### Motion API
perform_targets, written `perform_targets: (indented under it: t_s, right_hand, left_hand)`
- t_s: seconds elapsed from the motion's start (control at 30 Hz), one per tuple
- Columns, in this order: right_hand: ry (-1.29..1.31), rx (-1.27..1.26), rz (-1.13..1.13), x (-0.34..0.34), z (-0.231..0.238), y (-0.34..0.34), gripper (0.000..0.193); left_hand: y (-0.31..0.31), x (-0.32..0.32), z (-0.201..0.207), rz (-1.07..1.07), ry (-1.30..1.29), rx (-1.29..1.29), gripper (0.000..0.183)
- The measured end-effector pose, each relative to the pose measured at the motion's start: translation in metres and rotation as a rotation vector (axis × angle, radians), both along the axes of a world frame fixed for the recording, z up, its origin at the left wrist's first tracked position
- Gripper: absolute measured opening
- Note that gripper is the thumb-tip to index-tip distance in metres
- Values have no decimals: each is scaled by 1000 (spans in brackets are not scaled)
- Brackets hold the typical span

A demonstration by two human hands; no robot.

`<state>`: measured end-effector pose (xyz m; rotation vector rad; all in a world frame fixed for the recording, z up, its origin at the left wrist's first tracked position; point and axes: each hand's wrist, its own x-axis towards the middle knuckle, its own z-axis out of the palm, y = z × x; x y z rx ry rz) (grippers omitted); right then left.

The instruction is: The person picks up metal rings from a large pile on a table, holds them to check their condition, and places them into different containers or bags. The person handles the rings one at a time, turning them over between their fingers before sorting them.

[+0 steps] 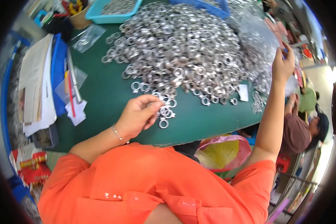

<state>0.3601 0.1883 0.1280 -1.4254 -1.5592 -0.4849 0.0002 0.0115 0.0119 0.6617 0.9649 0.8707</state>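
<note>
A big heap of silvery metal ring clamps (183, 48) covers the far middle of the green table (97, 89). At its near edge, my left hand (138, 114) is closed, thumb and forefinger pinched at a small cluster of these clamps. One metal ring clamp (164, 111) shows right at the fingertips; their exact contact is partly hidden. A loose clamp (163, 123) lies just below. My right hand (283, 64) is stretched far out to the right, beside a clear plastic bag (255, 33) with more small metal parts. Its fingers look apart, and I see nothing in them.
Papers and a blue folder (58, 74) stand at the left, near a red pen (71, 95). Light blue (114, 18) and dark blue (209, 9) trays sit at the back. A pink-rimmed bag (227, 151) is below the front edge. Another person (298, 130) is at the right.
</note>
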Motion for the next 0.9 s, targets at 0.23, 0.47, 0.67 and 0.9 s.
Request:
perform_targets:
  t_s: [0.23, 0.47, 0.67, 0.9]
  right_hand:
    - [-93, -526, 766, -157, -101, -92, 15]
    - [-39, -507, 625, -177, -138, -113, 15]
    - [840, -845, 797, -165, -149, -153, 10]
    - [1402, -868, 977, -162, -158, -176, 14]
  left_hand:
    - [5, -6, -10, 104, -203, -82, 20]
    - [6, -10, -8, 108, -325, -314, 17]
    - [7, -8, -28, 45, -474, -276, 18]
    - [8, -5, -17, -7, -444, -295, 19]
